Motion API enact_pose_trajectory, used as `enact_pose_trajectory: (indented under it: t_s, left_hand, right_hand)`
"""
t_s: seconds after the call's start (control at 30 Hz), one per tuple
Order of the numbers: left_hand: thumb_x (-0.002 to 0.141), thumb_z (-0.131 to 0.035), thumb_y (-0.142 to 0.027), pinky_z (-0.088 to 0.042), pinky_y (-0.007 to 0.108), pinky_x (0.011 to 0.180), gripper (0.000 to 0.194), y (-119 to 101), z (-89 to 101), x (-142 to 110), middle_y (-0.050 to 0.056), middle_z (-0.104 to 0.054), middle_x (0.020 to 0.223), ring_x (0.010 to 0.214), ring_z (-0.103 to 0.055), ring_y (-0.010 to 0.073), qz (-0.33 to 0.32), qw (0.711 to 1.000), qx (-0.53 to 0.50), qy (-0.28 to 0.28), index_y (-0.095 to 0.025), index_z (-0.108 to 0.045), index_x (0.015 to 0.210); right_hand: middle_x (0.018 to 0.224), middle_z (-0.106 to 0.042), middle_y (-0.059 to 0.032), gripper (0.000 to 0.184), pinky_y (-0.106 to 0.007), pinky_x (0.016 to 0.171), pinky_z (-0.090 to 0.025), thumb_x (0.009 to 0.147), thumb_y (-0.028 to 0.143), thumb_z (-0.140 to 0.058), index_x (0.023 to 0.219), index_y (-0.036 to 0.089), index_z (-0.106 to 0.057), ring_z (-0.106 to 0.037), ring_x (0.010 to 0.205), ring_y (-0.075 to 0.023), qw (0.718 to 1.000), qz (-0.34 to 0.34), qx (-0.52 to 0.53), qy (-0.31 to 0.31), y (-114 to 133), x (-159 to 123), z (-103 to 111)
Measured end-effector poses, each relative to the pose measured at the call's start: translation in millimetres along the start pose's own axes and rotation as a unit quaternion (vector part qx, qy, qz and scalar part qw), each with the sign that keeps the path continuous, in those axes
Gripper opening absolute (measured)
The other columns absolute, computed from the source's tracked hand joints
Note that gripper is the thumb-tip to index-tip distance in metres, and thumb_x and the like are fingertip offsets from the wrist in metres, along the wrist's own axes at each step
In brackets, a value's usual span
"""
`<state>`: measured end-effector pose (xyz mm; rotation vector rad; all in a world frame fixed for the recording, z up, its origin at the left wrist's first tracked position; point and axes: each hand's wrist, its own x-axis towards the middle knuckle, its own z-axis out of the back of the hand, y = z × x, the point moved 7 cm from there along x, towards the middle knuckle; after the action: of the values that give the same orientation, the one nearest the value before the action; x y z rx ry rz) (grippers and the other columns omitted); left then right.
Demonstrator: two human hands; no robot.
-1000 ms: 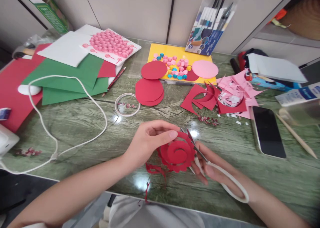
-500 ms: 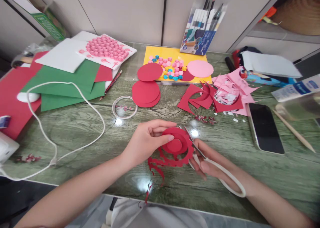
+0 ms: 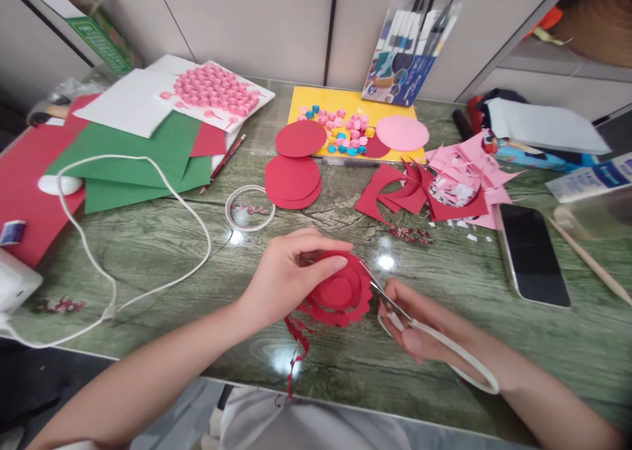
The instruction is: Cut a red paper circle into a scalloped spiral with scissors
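Note:
My left hand (image 3: 291, 269) pinches a red paper cutout (image 3: 340, 295) between thumb and fingers. The cutout is round, with a scalloped edge, a ring-shaped gap and a disc in its middle. My right hand (image 3: 419, 312) is closed round the white-handled scissors (image 3: 395, 302), whose blade tips lie by the cutout's right edge. Thin red paper trimmings (image 3: 297, 345) dangle below the cutout toward the table's front edge. Behind my hands lie red paper circles (image 3: 292, 181) and a roll of tape (image 3: 228, 208).
Red scraps (image 3: 370, 190) and pink scraps (image 3: 461, 167) lie right of the yellow sheet (image 3: 306, 98). A phone (image 3: 533, 252) rests near my right arm. A white cable (image 3: 200, 223) loops across the left, before green paper (image 3: 143, 154). A marker box (image 3: 399, 68) stands at the back.
The red cutout has turned and moved slightly left in my left hand. The scissors have drawn back a little to the right from its edge.

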<state>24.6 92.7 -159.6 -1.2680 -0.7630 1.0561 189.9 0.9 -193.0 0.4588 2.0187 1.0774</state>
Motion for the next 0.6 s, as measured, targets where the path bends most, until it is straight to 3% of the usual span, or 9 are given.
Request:
enact_pose_trajectory:
  t_s: [0.37,0.6]
  left_hand:
    - [0.078,-0.075,-0.026,-0.043,0.024,0.06,0.013,-3.0,1.4,-1.6,0.001,-0.064,0.07,0.065,-0.057,0.0134,-0.015,0.999,0.036,-0.021,-0.023,-0.08,0.089]
    - [0.073,-0.079,-0.029,-0.05,0.023,0.067,0.013,4.6,-0.4,-2.8,0.002,-0.073,0.078,0.071,-0.066,0.0143,0.042,0.999,-0.024,-0.013,-0.019,-0.075,0.08]
  right_hand:
    - [0.078,-0.036,0.0045,0.046,-0.025,0.058,-0.025,0.084,0.065,-0.063,0.09,0.025,-0.04,-0.028,0.066,-0.0143,0.999,-0.039,-0.025,0.001,1.2,-2.6,0.6]
    - [0.081,-0.038,0.0031,0.049,-0.026,0.06,-0.026,0.081,0.07,-0.06,0.094,0.026,-0.04,-0.03,0.068,-0.0157,0.995,-0.037,-0.094,-0.015,1.6,-3.7,4.2]
